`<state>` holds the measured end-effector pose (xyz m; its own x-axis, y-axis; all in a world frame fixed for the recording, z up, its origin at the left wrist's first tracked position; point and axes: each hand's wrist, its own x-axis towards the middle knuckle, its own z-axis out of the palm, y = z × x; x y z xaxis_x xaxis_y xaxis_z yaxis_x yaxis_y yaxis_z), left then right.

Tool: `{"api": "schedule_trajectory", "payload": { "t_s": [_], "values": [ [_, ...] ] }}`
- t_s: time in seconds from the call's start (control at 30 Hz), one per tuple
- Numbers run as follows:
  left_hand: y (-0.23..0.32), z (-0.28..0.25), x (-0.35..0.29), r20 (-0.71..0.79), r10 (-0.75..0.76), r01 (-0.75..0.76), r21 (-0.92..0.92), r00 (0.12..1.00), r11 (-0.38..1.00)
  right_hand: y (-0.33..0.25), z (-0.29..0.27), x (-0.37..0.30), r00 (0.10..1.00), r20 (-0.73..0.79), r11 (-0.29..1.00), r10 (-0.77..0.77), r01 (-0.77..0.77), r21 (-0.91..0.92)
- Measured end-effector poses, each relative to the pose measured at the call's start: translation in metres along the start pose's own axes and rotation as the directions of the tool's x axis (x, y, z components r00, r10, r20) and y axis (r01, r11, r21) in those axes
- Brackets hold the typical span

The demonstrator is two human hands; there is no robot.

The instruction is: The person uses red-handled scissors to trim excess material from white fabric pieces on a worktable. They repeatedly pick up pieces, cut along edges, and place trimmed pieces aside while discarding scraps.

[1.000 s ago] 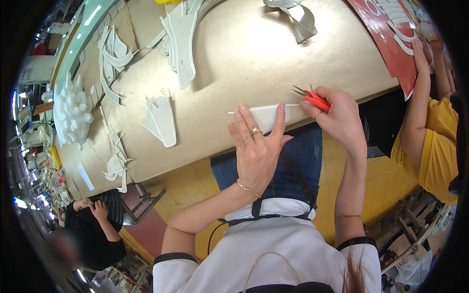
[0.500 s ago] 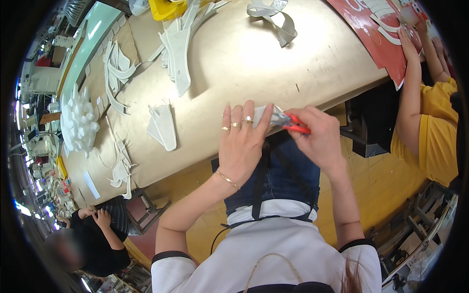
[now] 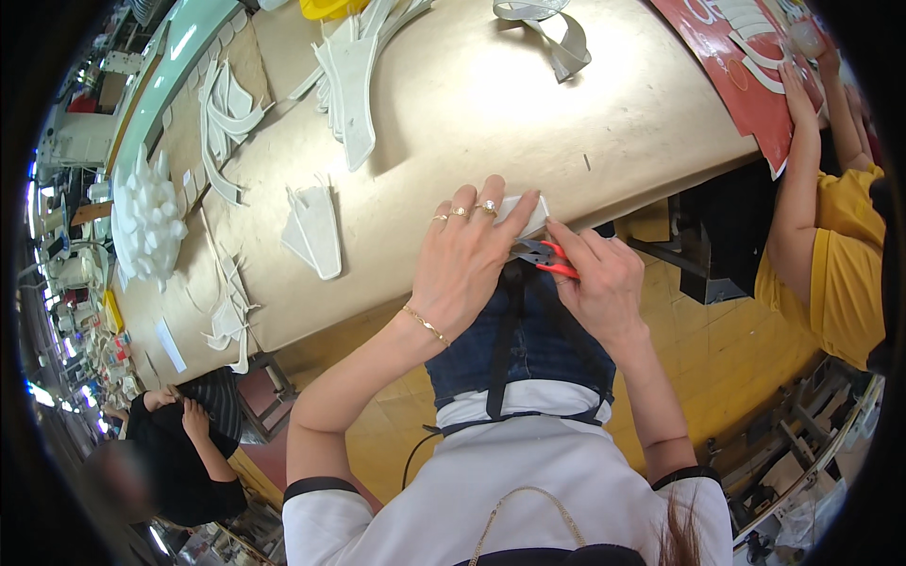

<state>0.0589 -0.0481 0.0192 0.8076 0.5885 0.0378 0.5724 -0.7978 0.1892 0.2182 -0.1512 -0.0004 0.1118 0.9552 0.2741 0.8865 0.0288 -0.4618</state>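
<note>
My left hand, ringed fingers stretched forward, holds a small pale white piece down at the table's front edge. Its thumb is hidden. Red-handled snips are in my right hand, whose fingers wrap round the handles. The blades point left, close to the near edge of the pale piece, below my left index finger. Whether they touch it I cannot tell. On the table left of my left hand lies a flat white piece with thin threads or strips at its top.
Stacked white pieces, curved pieces, a white heap and scraps lie on the tan table. Farther back is a grey curled strip. A person in yellow works by a red sheet; another is at left.
The snips have swung down and left, so their blades now lie nearer me, under my left index finger. My right hand has shifted slightly left and down. The view has moved a little.
</note>
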Motion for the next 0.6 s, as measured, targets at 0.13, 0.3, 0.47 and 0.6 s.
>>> {"api": "schedule_trajectory", "payload": {
  "t_s": [0.13,0.3,0.47,0.6],
  "values": [
    [0.0,0.001,-0.001,0.0,0.002,-0.002,0.001,1.0,1.0,-0.001,0.0,-0.001,1.0,0.02,1.0,0.003,-0.002,-0.026],
    [-0.004,0.003,0.0,0.011,0.018,-0.018,-0.008,1.0,1.0,-0.006,0.0,-0.002,0.998,0.058,0.996,-0.008,0.013,-0.088],
    [-0.016,0.004,0.004,0.025,0.125,-0.124,-0.029,0.992,0.992,-0.011,0.0,-0.003,0.996,0.092,0.996,0.012,-0.004,-0.091],
    [-0.018,-0.001,0.008,0.056,0.148,-0.145,-0.063,0.987,0.987,-0.011,-0.004,-0.005,0.984,0.177,0.99,0.021,0.004,-0.141]
  ]
}}
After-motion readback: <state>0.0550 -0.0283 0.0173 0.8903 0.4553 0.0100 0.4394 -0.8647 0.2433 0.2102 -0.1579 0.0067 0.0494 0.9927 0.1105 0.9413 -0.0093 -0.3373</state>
